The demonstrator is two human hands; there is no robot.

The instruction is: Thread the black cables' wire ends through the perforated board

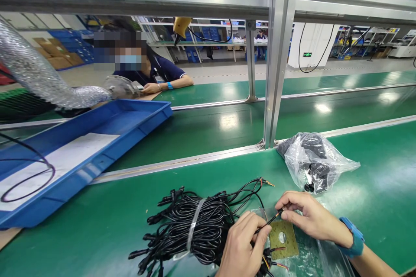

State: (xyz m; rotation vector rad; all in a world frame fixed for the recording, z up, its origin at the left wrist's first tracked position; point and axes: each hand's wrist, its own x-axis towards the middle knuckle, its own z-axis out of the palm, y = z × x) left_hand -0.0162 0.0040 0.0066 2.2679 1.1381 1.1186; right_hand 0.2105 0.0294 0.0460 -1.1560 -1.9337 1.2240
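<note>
My left hand (243, 242) pinches a black cable (270, 220) near its end, beside a large bundle of black cables (201, 225). A clear band (196, 220) wraps the bundle, and black connectors stick out at its left. Thumb and fingers of my right hand (307, 216) close on a small black piece (280, 211) at the cable's tip, where orange wire shows. Below my hands lies a yellowish square plate (283, 239) with a round hole. Several stripped cable ends with red and yellow wires lie next to it.
A clear plastic bag (316, 160) of black parts lies beyond my right hand, near a metal post (276, 73). At left a blue tray (130, 138) holds paper and a cable. A silver duct (48, 69) and a masked co-worker (169, 71) are across the bench.
</note>
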